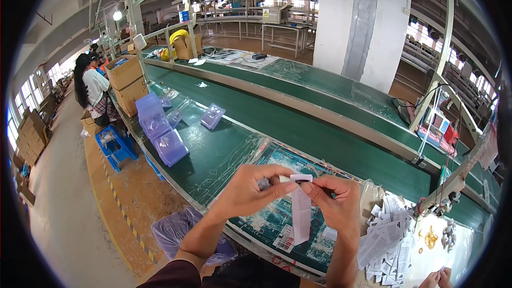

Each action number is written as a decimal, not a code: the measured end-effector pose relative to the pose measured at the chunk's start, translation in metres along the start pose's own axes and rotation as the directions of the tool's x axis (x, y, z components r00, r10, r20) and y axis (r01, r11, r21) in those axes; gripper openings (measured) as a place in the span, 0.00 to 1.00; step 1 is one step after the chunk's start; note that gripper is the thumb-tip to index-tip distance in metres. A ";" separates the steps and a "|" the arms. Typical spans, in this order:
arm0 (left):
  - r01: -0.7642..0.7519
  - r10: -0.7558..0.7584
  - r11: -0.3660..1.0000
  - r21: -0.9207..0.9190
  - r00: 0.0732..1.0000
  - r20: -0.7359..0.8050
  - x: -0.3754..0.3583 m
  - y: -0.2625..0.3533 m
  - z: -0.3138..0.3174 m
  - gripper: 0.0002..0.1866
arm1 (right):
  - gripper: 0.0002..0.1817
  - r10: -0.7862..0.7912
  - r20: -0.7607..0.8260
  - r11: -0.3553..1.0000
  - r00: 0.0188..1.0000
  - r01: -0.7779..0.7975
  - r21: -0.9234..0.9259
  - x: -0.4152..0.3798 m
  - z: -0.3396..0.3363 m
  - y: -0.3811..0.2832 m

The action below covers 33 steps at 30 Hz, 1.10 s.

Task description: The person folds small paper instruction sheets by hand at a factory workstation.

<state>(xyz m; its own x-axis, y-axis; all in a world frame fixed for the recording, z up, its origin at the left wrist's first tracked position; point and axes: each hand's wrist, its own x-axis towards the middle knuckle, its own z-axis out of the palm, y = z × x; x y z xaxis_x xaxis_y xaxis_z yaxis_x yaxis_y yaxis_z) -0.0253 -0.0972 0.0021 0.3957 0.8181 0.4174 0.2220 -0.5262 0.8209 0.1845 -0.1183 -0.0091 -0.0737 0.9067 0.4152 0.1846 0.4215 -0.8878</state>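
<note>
My left hand point(249, 189) and my right hand point(335, 200) meet above the green workbench point(213, 154). Between their fingertips they pinch the top of a long white paper label strip point(301, 210), which hangs down printed side out. The left fingers also hold a small grey part point(265, 183) against the strip's top end. Under the hands lies a teal cutting mat point(277, 218).
A heap of white labels point(386, 237) lies at right beside small gold parts point(431, 239). Stacks of clear purple trays point(160, 128) stand at left. Another person's fingers point(437, 279) show at bottom right. A person point(95, 92) stands by cardboard boxes point(125, 77). The conveyor belt point(320, 128) runs behind.
</note>
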 end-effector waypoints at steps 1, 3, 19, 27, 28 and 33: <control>0.048 -0.051 0.998 -0.052 0.997 -0.055 0.001 0.001 -0.003 0.05 | 0.07 0.000 0.038 0.999 0.999 0.001 -0.036 -0.001 0.000 -0.002; -0.101 0.104 0.994 0.053 0.992 -0.069 0.008 0.004 -0.003 0.07 | 0.07 -0.020 0.081 0.995 0.996 0.028 -0.098 -0.002 0.002 -0.008; -0.203 0.212 0.977 0.070 0.855 -0.473 0.015 0.018 -0.056 0.01 | 0.05 -0.254 0.101 0.922 0.962 0.272 -0.276 0.004 0.001 0.005; -0.161 0.062 0.978 -0.134 0.831 -0.552 0.011 0.024 -0.083 0.01 | 0.17 0.013 -0.004 0.993 1.000 -0.013 0.117 0.022 -0.004 0.026; -0.197 0.100 0.970 -0.140 0.854 -0.510 0.014 0.022 -0.076 0.01 | 0.17 0.019 -0.002 0.993 1.000 -0.019 0.113 0.018 -0.003 0.018; -0.236 0.203 0.971 -0.041 0.903 -0.380 0.029 0.006 -0.045 0.03 | 0.15 -0.146 0.119 0.982 0.982 0.129 0.138 0.000 0.005 -0.005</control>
<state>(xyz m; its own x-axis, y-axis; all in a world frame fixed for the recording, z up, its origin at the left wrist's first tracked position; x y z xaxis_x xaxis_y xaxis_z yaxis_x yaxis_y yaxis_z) -0.0533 -0.0661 0.0364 0.0637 0.7199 0.6912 0.0856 -0.6940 0.7149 0.1782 -0.1206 -0.0053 -0.2156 0.8305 0.5136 0.0364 0.5324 -0.8457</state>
